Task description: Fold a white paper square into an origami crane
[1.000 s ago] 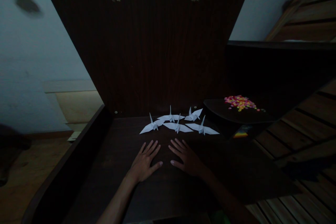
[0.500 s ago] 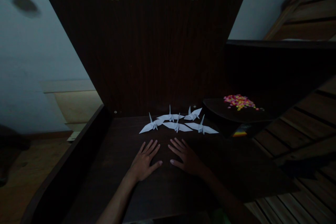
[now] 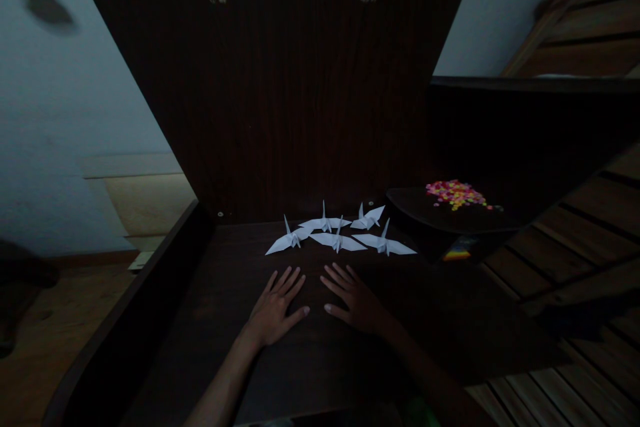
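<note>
Five white paper cranes (image 3: 339,242) sit bunched just before the dark back panel (image 3: 280,93), one front neck masking part of the wing behind. Farther out from that panel, the left hand (image 3: 274,313) and right hand (image 3: 357,303) spread wide open, forearms cut off, the right sinking into gloom. Right of the panel, colourful bits (image 3: 456,195), possibly beads, blur together.

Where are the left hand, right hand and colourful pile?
Left hand (image 3: 273,315): head view, back of the hand.
Right hand (image 3: 361,305): head view, back of the hand.
Colourful pile (image 3: 456,194): head view, middle of the pile.
</note>
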A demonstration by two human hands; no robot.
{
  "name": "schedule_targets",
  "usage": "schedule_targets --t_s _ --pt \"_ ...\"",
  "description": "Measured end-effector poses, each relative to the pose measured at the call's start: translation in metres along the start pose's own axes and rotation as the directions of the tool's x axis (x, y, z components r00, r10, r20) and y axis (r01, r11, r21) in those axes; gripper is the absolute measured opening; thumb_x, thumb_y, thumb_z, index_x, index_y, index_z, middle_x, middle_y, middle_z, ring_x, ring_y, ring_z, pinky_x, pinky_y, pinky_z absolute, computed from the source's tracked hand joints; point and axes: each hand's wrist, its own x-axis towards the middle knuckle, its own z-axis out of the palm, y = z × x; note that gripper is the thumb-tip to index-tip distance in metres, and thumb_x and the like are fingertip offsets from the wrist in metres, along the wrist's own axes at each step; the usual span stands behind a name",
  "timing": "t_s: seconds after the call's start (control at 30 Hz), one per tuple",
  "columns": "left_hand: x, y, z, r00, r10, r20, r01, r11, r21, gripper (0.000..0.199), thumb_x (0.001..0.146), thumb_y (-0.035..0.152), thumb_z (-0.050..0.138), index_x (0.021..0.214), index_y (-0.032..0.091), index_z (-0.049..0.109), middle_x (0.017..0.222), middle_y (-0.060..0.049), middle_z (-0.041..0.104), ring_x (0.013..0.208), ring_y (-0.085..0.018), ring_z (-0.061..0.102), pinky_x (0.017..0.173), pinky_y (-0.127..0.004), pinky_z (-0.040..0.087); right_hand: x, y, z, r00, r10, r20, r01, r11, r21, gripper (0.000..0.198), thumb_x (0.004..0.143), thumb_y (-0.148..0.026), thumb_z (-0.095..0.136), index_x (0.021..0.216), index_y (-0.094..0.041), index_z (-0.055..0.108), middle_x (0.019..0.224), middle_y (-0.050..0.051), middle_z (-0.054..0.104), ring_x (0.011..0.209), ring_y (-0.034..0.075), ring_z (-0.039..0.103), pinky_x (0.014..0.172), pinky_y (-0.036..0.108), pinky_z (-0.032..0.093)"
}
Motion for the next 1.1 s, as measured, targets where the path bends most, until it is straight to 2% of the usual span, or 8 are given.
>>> schedule_targets --t_s 1.1 --pt "-0.0002 -0.0004 -0.0007 0.999 -0.016 0.032 0.016 1.0 -0.008 0.067 0.094 0.06 0.034 0.15 0.027 0.021 0.157 -0.006 0.022 0.145 -0.027 0.017 0.116 -0.055 0.015 0.0003 0.0011 0.0015 1.0 0.0 0.004 0.0 1.0 0.013 0.064 0.093 -0.054 0.045 0.148 -0.027 0.028 0.156 0.005 0.022 0.145 0.028 0.016 0.116 0.055 0.012"
